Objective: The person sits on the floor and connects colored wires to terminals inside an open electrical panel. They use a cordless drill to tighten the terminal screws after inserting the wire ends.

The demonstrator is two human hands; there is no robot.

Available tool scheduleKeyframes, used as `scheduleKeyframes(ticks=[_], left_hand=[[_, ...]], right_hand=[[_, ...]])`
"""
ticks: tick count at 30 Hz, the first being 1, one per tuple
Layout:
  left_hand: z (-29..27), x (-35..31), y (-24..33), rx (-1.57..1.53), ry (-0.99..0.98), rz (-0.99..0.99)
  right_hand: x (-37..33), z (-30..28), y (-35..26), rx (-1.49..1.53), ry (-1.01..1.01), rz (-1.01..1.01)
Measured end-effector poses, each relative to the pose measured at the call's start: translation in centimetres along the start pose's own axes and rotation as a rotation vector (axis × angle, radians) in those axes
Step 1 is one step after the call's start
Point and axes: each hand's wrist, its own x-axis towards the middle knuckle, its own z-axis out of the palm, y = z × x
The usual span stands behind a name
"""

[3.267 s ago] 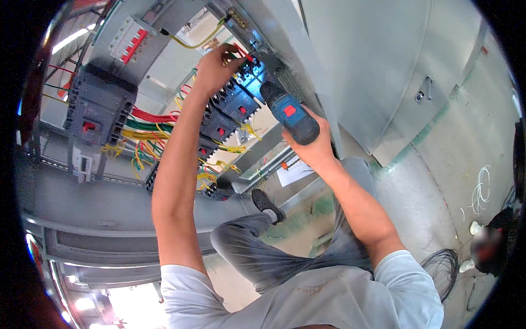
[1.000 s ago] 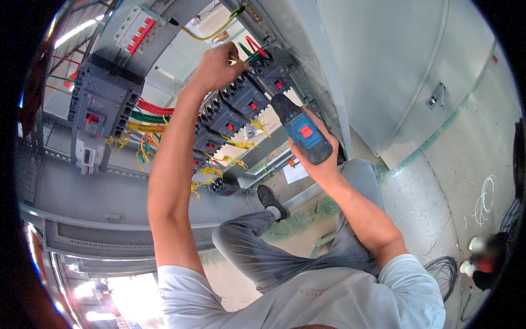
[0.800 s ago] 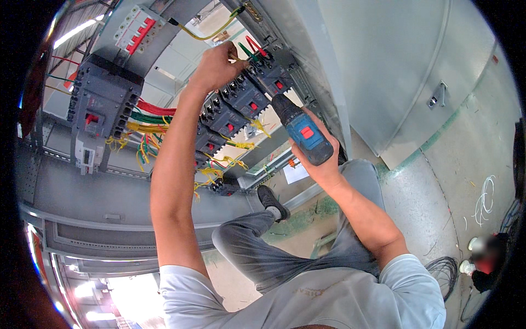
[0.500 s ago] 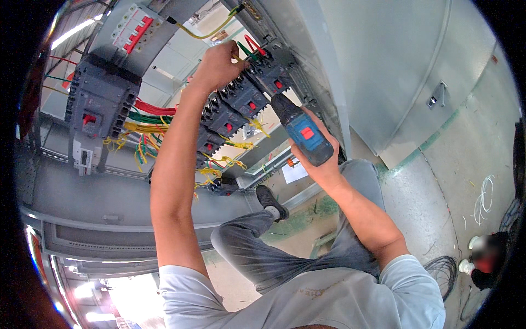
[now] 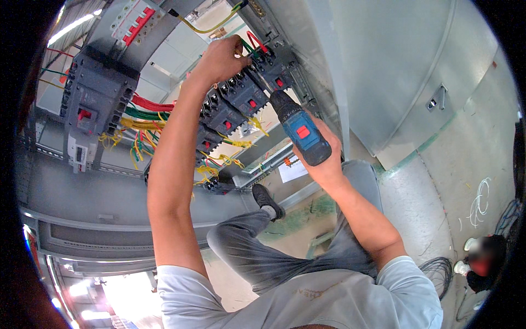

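Observation:
My right hand [image 5: 331, 159] grips a blue and black cordless drill [image 5: 304, 133] by its handle. Its long bit slants up and left to the terminals of a dark circuit breaker [image 5: 277, 70] with a red switch. Beside that bit, my left hand [image 5: 222, 61] is closed in a pinch at the same terminals, seemingly on a wire mostly hidden by the fingers. Green wires [image 5: 248, 48] and red wires [image 5: 254, 40] run into this breaker just right of my left fingertips. More breakers [image 5: 226, 118] stand in a row below, partly behind my left forearm.
A large breaker [image 5: 98, 98] with red, green and yellow wire bundles [image 5: 148, 115] hangs at the left. Above it is a breaker with red levers [image 5: 134, 26]. A grey cabinet panel [image 5: 400, 71] rises at the right. Black cable [image 5: 438, 274] lies coiled on the floor.
The view has shifted slightly. Both hands stay at the same breaker, the drill's bit still at its terminals and the left fingers still pinched there.

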Motion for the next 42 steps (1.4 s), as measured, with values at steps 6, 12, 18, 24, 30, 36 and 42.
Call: scheduleKeyframes(ticks=[6, 12, 18, 24, 30, 36, 42], left_hand=[[-0.2, -0.1, 0.1, -0.004, -0.004, 0.006], [-0.2, 0.2, -0.2, 0.014, -0.009, 0.040], [0.1, 0.3, -0.7, 0.041, 0.014, 0.043], [0.1, 0.4, -1.0, 0.041, 0.032, 0.077], [0.7, 0.0, -1.4, 0.000, 0.093, 0.118], [1.3, 0.2, -1.9, -0.047, 0.082, 0.090], [1.0, -0.1, -1.8, -0.146, 0.031, -0.035]], right_hand=[[0.0, -0.1, 0.1, 0.056, -0.038, 0.039], [0.1, 0.1, 1.0, 0.090, -0.027, 0.047], [0.3, 0.4, 0.4, 0.096, -0.040, 0.080], [0.7, 0.7, -0.1, 0.085, -0.049, 0.093], [0.9, 1.0, -0.1, 0.057, -0.062, 0.057], [0.1, 1.0, 0.5, 0.124, -0.036, 0.121], [0.6, 1.0, 0.3, 0.059, -0.022, -0.021]])
